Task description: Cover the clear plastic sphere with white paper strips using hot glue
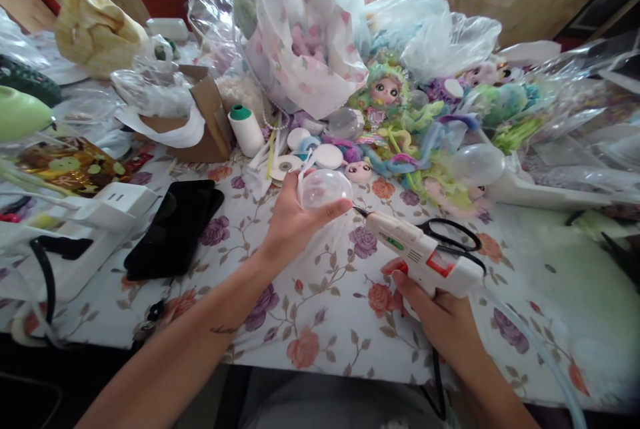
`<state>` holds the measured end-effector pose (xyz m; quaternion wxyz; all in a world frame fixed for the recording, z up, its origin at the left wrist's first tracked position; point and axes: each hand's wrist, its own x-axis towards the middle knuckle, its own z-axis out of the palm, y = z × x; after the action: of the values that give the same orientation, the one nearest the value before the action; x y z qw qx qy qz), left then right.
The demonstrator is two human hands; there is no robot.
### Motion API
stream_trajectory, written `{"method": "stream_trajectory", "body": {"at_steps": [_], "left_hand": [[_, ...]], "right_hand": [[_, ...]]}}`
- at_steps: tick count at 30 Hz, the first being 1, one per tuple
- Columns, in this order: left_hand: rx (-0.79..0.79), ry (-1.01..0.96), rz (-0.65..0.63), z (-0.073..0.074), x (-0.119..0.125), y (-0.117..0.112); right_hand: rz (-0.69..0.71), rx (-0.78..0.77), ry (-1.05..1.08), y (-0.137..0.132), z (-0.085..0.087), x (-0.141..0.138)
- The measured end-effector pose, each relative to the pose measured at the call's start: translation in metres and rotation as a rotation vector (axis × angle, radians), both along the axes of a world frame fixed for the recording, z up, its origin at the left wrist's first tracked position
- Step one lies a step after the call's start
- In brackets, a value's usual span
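My left hand [293, 219] grips a clear plastic ball [324, 187] above the flowered tablecloth [310, 309]. A white hot glue gun [425, 257] with an orange trigger sits in my right hand [440, 312], fingers wrapped round its handle. The gun's nozzle points left, its tip just right of the ball and close to my left thumb. A clear glue stick runs out of the gun's back toward the lower right.
Black scissors [453, 235] lie behind the gun. A black phone [175, 225] and a white power strip [107, 205] sit at left. Behind are a thread spool [246, 129], a cardboard box [200, 119], colourful dolls [387, 92] and plastic bags [305, 35].
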<state>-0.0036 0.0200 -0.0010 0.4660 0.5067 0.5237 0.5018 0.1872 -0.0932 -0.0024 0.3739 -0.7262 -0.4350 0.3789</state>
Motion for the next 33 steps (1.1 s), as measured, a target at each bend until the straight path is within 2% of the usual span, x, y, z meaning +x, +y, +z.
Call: {"method": "stream_trajectory", "body": {"at_steps": [5,18,26,33], "left_hand": [[-0.010,-0.011,-0.020,0.0032,0.0010,-0.0012],[-0.044,-0.042,-0.042,0.0087,0.0030,-0.0034],[-0.032,-0.027,-0.028,0.0012,0.0018,-0.0012],[-0.033,-0.020,-0.033,0.0058,0.0031,-0.0031]], "right_hand": [[0.020,0.020,0.047,0.0016,0.0021,-0.0005],[0.017,-0.045,0.167,0.0026,0.0083,-0.0055],[0.062,-0.061,0.081,0.0015,0.0007,0.0018],[0.049,-0.053,0.031,0.0007,0.0000,0.0015]]}}
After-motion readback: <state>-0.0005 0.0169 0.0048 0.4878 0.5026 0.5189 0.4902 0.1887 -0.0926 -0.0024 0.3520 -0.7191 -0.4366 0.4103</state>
